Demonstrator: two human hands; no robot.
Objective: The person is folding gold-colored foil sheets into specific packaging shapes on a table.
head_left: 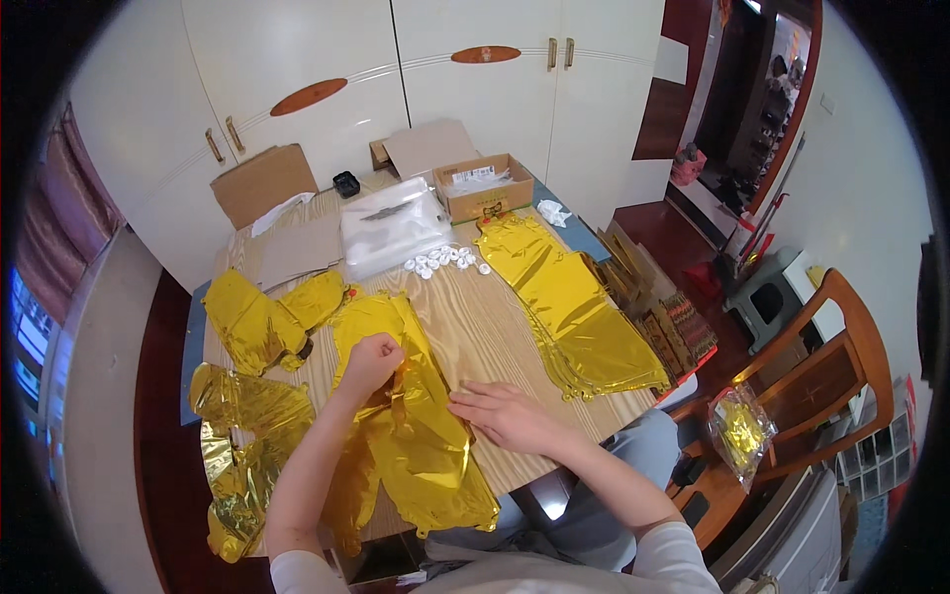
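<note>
A flat, crinkled gold foil balloon (435,465) lies in front of me and reaches the table's near edge. My left hand (373,363) is closed on its upper part, fingers curled into the foil. Beside its right edge, my right hand (500,414) rests with fingers stretched out and palm down, holding nothing. More gold foil balloons lie left of my arm, one crumpled (252,322) and another shiny one (247,445) nearer to me. A flat stack of gold foil balloons (574,307) lies to the right.
Small white rolls (440,259) sit mid-table, by a stack of clear plastic bags (396,228). Behind stand an open cardboard box (485,188) and cardboard sheets (262,183). At right, a wooden chair (841,366) carries a bag of gold foil (740,431); cardboard pieces (653,297) line the table's right side.
</note>
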